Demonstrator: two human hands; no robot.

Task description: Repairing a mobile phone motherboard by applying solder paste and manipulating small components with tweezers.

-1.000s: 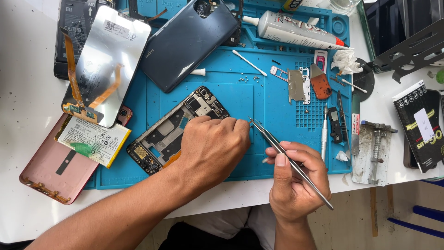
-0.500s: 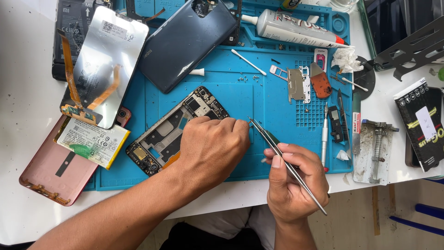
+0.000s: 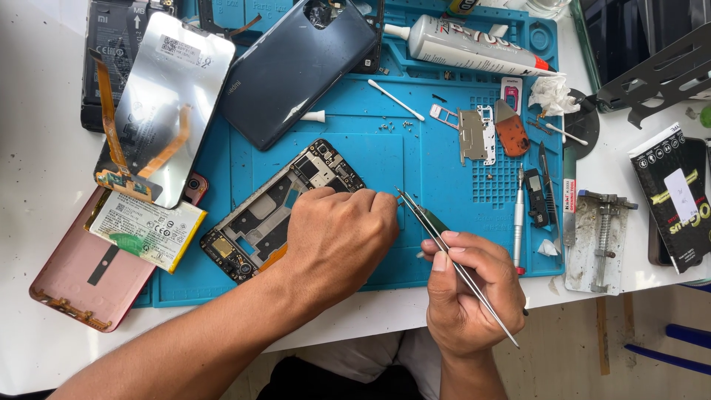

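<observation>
Blue mat (image 3: 444, 178) bears phone frame (image 3: 278, 211); right hand (image 3: 470, 292) grips tweezers (image 3: 452, 259).

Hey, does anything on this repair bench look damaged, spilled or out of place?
Tiny loose screws lie scattered on the blue mat above the opened phone frame. A crumpled tissue sits by the glue tube. Nothing looks spilled.

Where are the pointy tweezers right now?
The tweezers are in the right hand, low and right of centre in the head view. Their tips point up-left toward the left hand, which rests on the open phone frame on the blue mat.
</observation>
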